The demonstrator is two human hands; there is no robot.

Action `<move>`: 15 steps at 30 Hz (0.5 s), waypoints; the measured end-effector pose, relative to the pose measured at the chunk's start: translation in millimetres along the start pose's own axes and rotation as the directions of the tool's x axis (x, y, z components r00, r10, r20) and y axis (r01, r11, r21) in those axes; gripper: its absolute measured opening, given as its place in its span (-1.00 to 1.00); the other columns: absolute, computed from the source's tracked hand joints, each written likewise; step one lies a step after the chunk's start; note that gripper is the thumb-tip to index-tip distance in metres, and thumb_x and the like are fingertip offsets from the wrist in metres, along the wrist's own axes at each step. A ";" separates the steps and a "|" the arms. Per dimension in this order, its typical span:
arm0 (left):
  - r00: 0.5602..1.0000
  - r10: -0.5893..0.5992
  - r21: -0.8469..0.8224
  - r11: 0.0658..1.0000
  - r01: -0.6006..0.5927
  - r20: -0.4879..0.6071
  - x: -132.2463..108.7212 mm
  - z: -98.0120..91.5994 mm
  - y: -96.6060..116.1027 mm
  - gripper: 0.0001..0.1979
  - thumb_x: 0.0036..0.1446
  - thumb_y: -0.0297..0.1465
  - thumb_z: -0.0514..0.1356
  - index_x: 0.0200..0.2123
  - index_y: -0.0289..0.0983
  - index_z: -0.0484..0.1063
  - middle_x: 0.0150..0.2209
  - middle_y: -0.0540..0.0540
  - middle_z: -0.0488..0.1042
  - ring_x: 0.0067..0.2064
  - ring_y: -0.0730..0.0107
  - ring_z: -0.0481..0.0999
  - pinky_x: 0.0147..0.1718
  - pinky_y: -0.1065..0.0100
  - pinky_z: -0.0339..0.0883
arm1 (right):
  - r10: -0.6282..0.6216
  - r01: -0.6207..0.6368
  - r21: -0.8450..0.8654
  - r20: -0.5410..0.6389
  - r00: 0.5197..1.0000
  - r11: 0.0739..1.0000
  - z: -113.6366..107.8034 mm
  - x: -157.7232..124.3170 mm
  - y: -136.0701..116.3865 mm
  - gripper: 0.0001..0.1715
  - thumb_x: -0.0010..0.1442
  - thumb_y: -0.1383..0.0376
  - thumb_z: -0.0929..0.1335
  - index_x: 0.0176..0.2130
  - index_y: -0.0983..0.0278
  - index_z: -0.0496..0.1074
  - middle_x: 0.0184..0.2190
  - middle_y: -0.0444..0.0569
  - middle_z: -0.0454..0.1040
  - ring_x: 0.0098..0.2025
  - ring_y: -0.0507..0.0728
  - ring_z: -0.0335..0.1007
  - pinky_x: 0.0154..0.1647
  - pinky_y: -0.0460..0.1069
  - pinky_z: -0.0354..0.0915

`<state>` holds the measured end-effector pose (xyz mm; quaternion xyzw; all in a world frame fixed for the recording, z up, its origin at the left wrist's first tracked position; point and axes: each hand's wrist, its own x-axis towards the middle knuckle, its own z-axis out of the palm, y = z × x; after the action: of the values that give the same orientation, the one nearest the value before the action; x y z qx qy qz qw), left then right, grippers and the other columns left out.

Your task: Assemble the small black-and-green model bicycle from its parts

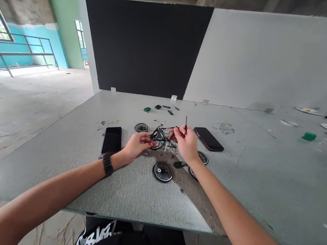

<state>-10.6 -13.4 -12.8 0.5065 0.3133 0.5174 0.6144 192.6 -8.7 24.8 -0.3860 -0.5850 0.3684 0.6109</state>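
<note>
Near the middle of the table, a small black model bicycle frame [164,133] is between my hands. My left hand [138,144] is closed, its fingertips pinching the left end of the frame beside a spoked wheel. From the right, my right hand [187,144] is closed too, with a thin dark tool like a small screwdriver [186,123] sticking up out of its grip. Its fingertips reach the frame's right end; whether they hold it I cannot tell. Loose spoked wheels lie around: one wheel [162,172] in front, another wheel [141,127] behind, and others partly hidden by my right forearm.
A phone [112,141] lies beside my left wrist, and another phone [209,139] is right of my right hand. A dark green piece [179,164] rests near the front wheel. Small parts [158,107] are scattered farther back. A black and white panel [145,47] stands behind.
</note>
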 end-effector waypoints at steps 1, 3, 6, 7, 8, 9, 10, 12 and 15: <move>1.000 -0.004 -0.003 1.000 0.003 -0.021 0.0 0.0 0.0 -0.62 -0.07 -0.56 0.41 -0.12 -0.37 0.48 -0.33 -0.11 0.62 -0.26 0.35 0.63 -0.13 0.28 0.44 | 0.003 -0.002 0.013 -0.016 1.000 1.000 0.0 -0.1 0.4 -0.36 0.08 -0.14 0.47 -0.44 0.12 0.04 -0.34 -0.02 0.52 -0.33 0.21 0.51 -0.24 0.21 0.51; 0.998 -0.010 0.005 1.000 0.011 -0.059 -0.2 0.2 0.5 -0.65 -0.04 -0.57 0.38 -0.12 -0.38 0.49 -0.32 -0.12 0.62 -0.26 0.36 0.62 -0.15 0.28 0.45 | -0.001 0.002 0.034 -0.051 0.999 0.999 -0.4 -0.1 1.5 -0.37 0.07 -0.12 0.48 -0.44 0.12 0.05 -0.34 -0.02 0.50 -0.27 0.23 0.52 -0.22 0.19 0.51; 0.995 0.012 0.059 0.998 -0.006 -0.096 -1.5 0.4 2.5 -0.69 -0.01 -0.57 0.35 -0.14 -0.38 0.52 -0.31 -0.14 0.61 -0.23 0.36 0.61 -0.18 0.31 0.45 | 0.014 -0.009 0.056 -0.088 0.996 0.998 -1.2 -0.1 3.7 -0.38 0.07 -0.09 0.49 -0.43 0.12 0.05 -0.36 -0.04 0.46 -0.24 0.22 0.51 -0.23 0.16 0.52; 0.995 0.020 0.076 0.997 -0.012 -0.101 -2.2 0.6 3.4 -0.70 -0.02 -0.58 0.34 -0.15 -0.38 0.52 -0.32 -0.14 0.61 -0.22 0.36 0.61 -0.19 0.32 0.44 | 0.029 -0.024 0.063 -0.093 0.995 0.998 -1.3 -0.3 4.4 -0.39 0.07 -0.08 0.49 -0.43 0.13 0.05 -0.35 -0.05 0.46 -0.27 0.21 0.50 -0.24 0.15 0.51; 0.995 0.023 0.090 0.996 -0.014 -0.100 -2.9 0.8 4.4 -0.69 -0.03 -0.58 0.35 -0.15 -0.37 0.52 -0.32 -0.14 0.61 -0.22 0.36 0.60 -0.20 0.33 0.44 | 0.044 -0.037 0.069 -0.095 0.994 0.997 -1.2 -0.5 5.2 -0.39 0.07 -0.07 0.48 -0.43 0.13 0.04 -0.35 -0.06 0.46 -0.29 0.19 0.49 -0.26 0.14 0.51; 0.995 0.021 0.102 0.995 -0.012 -0.095 -3.7 1.0 5.4 -0.69 -0.03 -0.57 0.35 -0.15 -0.37 0.52 -0.31 -0.14 0.61 -0.22 0.36 0.60 -0.21 0.34 0.44 | 0.051 -0.044 0.074 -0.096 0.994 0.996 -1.0 -0.8 5.8 -0.40 0.08 -0.06 0.48 -0.43 0.13 0.04 -0.35 -0.06 0.45 -0.29 0.18 0.49 -0.27 0.13 0.50; 0.996 0.018 0.113 0.994 -0.008 -0.087 -4.4 1.4 6.4 -0.68 -0.03 -0.56 0.35 -0.14 -0.37 0.52 -0.30 -0.15 0.61 -0.23 0.35 0.59 -0.23 0.34 0.44 | 0.051 -0.043 0.079 -0.095 0.994 0.996 -0.8 -1.1 6.4 -0.41 0.08 -0.04 0.48 -0.43 0.13 0.05 -0.36 -0.07 0.44 -0.27 0.19 0.49 -0.27 0.11 0.50; 0.997 0.022 0.144 0.990 -0.012 -0.070 -5.6 2.4 8.1 -0.67 -0.03 -0.51 0.37 -0.13 -0.36 0.53 -0.25 -0.17 0.61 -0.23 0.34 0.58 -0.27 0.34 0.43 | 0.038 -0.030 0.083 -0.087 0.995 0.996 -0.1 -1.9 7.0 -0.43 0.09 -0.02 0.48 -0.44 0.13 0.05 -0.38 -0.09 0.41 -0.19 0.20 0.49 -0.26 0.09 0.50; 0.998 0.048 0.192 0.980 -0.040 -0.035 -6.7 4.1 10.0 -0.67 0.01 -0.42 0.36 -0.10 -0.34 0.55 -0.10 -0.22 0.59 -0.17 0.32 0.56 -0.27 0.34 0.43 | 0.046 -0.043 0.068 -0.053 0.998 0.997 1.2 -3.7 6.8 -0.44 0.11 -0.01 0.47 -0.44 0.13 0.05 -0.36 -0.08 0.44 -0.25 0.18 0.49 -0.28 0.09 0.48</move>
<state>-11.9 -21.5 -3.1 0.5599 0.3624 0.5080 0.5450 191.3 -9.1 17.1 -0.3880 -0.5468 0.3907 0.6307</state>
